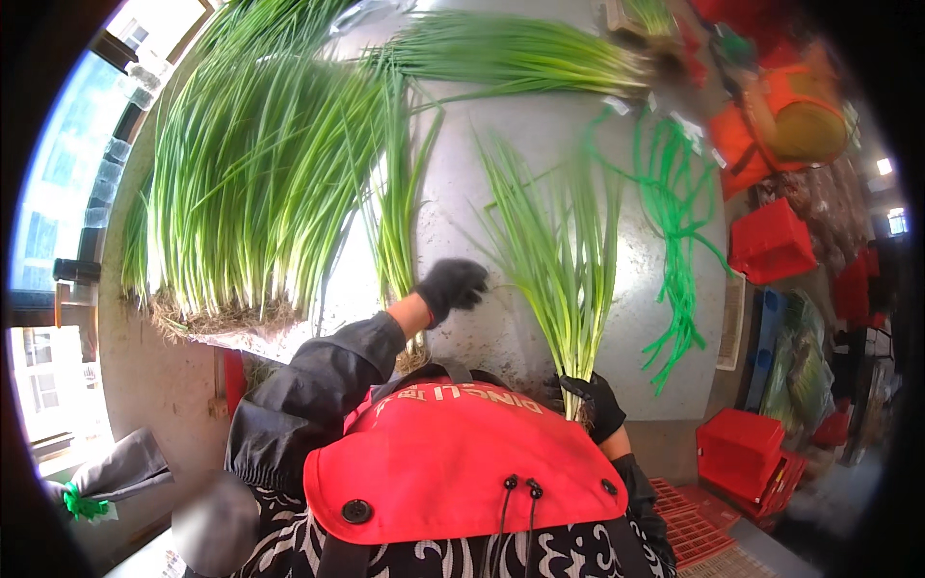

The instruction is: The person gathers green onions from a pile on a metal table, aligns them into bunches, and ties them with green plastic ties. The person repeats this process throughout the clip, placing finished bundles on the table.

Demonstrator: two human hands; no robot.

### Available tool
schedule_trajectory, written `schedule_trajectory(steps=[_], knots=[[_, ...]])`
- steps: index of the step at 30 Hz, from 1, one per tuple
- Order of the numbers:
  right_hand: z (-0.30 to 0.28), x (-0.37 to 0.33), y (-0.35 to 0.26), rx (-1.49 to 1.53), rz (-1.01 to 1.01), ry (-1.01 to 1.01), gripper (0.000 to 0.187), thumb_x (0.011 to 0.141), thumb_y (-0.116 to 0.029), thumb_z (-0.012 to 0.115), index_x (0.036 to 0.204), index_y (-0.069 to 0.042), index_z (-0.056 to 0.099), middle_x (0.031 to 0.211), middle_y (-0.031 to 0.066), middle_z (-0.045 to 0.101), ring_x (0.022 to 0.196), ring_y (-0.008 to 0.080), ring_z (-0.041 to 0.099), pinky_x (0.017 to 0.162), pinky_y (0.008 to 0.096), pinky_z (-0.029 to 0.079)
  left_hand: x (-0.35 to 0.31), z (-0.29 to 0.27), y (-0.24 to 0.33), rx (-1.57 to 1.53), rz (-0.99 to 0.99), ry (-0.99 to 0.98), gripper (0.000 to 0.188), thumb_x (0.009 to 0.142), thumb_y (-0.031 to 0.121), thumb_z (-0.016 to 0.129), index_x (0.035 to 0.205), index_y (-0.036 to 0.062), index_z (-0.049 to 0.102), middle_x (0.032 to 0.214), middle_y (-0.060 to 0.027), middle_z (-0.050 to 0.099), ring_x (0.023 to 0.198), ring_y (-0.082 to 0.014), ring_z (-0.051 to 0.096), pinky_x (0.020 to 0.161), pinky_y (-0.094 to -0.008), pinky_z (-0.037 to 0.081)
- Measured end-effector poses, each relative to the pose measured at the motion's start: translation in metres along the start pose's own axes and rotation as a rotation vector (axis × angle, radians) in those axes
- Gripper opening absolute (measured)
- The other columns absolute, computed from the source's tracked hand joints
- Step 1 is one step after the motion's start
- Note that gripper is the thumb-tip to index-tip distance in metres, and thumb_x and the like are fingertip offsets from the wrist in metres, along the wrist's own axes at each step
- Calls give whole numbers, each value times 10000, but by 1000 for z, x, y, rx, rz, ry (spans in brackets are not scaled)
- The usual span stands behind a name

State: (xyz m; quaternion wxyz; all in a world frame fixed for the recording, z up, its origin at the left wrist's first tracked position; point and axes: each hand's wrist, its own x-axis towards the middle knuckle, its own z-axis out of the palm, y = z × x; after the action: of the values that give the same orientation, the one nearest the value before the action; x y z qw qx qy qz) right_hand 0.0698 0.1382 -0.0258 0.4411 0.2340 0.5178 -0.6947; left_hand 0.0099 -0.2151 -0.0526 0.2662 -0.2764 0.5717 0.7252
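The person's right hand (pixel 592 405), in a black glove, is closed around the pale lower stalks of a fanned bunch of long green onions (pixel 576 318). The bunch's root ends show just below the fingers, and its leaves spread from the grip, away from the body, over the grey metal table (pixel 453 173). The left hand (pixel 455 289), also black-gloved, is left of the bunch and apart from it; blurred, its fingers look loosely bent and part open, with nothing visible in them.

Judging by what shows, the work is partway: one handful is gathered, with no tie visible around it. Much looks left ungathered: a broad heap of upright-leaved green onions with brown roots (pixel 251 193) well to the bunch's left, and a narrow row of green onions (pixel 393 222) between the two. Loose bright-green plastic strips (pixel 679 250) lie to the bunch's right, apparently unused.
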Motion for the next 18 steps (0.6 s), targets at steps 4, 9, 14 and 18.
schedule_trajectory(steps=[4, 9, 14, 18], knots=[[-6, 6, -5, -76, 20, -50, 243, 869, -132, 653, 1069, -4, 605, 927, 121, 680, 696, 202, 653, 601, 317, 545, 13, 19, -48, 525, 569, -515, 337, 923, 225, 612, 1189, 19, 612, 1003, -110, 692, 791, -226, 682, 681, -350, 569], [15, -21, -23, 46, -1, -57, 265, 865, -107, 637, 1095, 8, 577, 873, 120, 664, 666, 210, 637, 574, 317, 527, 15, 52, -28, -127, 217, -418, 211, 937, 149, 560, 1108, 50, 635, 867, -61, 645, 727, -147, 616, 632, -321, 503], [4, -35, -20, 134, -64, -239, 305, 884, -133, 614, 1145, 1, 532, 855, 112, 613, 609, 185, 555, 541, 305, 447, 32, 27, 37, -355, 374, -351, 149, 943, 107, 507, 1059, 72, 595, 781, -13, 529, 616, -119, 460, 564, -264, 390], [2, -37, -13, 384, -30, -326, 309, 938, -199, 537, 1185, -15, 508, 809, 58, 504, 556, 128, 412, 524, 273, 356, 16, 21, 76, -718, 298, -515, 200, 933, 107, 546, 1124, 52, 566, 779, 7, 491, 613, -98, 400, 557, -249, 344]])
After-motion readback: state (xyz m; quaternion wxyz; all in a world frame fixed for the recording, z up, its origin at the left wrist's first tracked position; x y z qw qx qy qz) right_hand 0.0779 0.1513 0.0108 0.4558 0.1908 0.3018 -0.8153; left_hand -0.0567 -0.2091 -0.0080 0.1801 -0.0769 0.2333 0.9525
